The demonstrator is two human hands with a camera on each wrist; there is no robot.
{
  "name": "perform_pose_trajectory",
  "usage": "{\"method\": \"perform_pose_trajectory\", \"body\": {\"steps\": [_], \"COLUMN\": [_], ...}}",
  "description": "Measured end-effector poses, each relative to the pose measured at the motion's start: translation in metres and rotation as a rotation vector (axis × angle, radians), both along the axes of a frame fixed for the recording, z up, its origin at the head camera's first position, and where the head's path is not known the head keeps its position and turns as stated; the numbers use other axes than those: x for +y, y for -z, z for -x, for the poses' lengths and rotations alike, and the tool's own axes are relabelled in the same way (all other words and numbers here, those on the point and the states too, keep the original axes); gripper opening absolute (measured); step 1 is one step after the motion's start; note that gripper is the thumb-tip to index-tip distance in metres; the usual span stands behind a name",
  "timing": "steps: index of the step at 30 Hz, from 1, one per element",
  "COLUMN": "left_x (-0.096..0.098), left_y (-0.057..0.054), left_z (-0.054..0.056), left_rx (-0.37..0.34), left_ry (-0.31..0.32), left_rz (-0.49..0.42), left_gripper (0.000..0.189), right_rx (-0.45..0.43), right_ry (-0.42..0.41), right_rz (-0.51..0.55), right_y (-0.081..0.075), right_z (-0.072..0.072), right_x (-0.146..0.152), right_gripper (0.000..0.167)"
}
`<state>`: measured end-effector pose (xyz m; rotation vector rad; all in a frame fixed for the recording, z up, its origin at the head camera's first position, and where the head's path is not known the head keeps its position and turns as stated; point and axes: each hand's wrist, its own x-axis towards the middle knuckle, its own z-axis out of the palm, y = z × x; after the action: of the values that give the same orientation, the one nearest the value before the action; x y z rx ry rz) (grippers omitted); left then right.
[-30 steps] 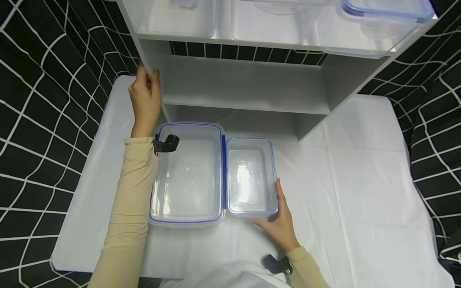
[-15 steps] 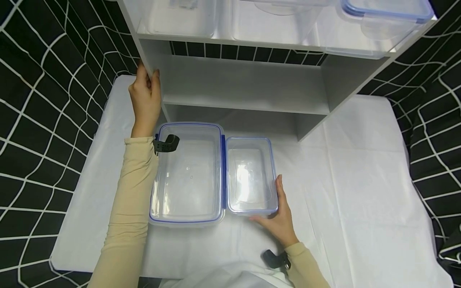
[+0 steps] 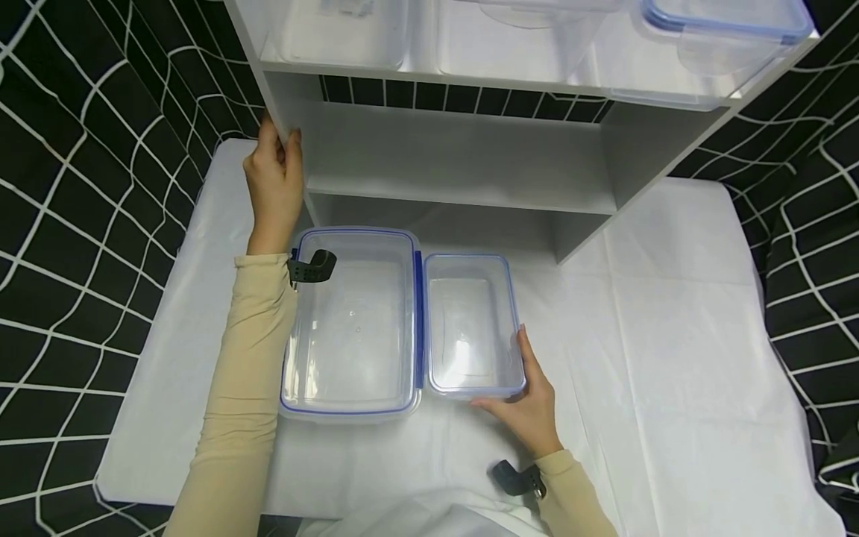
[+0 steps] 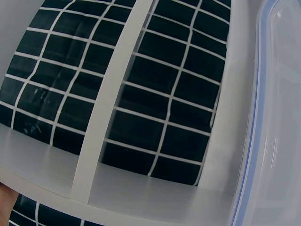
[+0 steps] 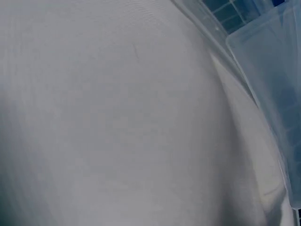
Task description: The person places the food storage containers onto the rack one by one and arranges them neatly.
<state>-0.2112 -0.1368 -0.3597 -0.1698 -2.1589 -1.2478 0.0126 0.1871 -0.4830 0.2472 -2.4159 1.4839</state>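
Note:
In the head view my left hand (image 3: 275,186) grips the front edge of the left side panel of a white shelf unit (image 3: 463,198). At the lower left edge of the left wrist view a bit of that hand (image 4: 5,202) shows. My right hand (image 3: 526,410) holds the near right corner of a small clear food container (image 3: 473,321), thumb along its near side and fingers along its right side. A larger clear food container (image 3: 356,321) with a blue seal and blue side clips sits directly left of it on the white cloth.
Several clear containers stand on the upper shelf (image 3: 496,71), one with a blue-rimmed lid (image 3: 731,15). White cloth covers the table (image 3: 671,335). Black fabric with white grid lines (image 3: 80,224) hangs around it. The person's white clothing (image 5: 117,117) fills most of the right wrist view.
The small container has shifted slightly right with my right hand, and the bright reflection in it has moved nearer. My left hand keeps its grip on the shelf panel.

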Motion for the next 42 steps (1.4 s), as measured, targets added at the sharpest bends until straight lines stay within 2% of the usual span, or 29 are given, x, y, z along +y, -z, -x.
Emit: {"method": "perform_pose_trajectory", "body": {"steps": [7, 17, 25, 42], "left_x": [-0.001, 0.001, -0.001, 0.000], "left_y": [0.000, 0.001, 0.000, 0.000], "left_z": [-0.001, 0.002, 0.000, 0.000], "left_rx": [-0.006, -0.005, -0.005, -0.005], "left_ry": [0.012, -0.011, 0.003, -0.004], "left_rz": [0.000, -0.040, 0.003, -0.006], "left_gripper": [0.033, 0.030, 0.031, 0.031], "right_rx": [0.034, 0.166, 0.201, 0.319], "right_ry": [-0.017, 0.011, 0.011, -0.016], "right_rz": [0.046, 0.038, 0.131, 0.253], "right_y": [-0.004, -0.018, -0.031, -0.047], "right_z": [0.000, 0.002, 0.004, 0.005], "right_x": [0.003, 0.005, 0.005, 0.005], "right_gripper": [0.116, 0.112, 0.112, 0.108]}}
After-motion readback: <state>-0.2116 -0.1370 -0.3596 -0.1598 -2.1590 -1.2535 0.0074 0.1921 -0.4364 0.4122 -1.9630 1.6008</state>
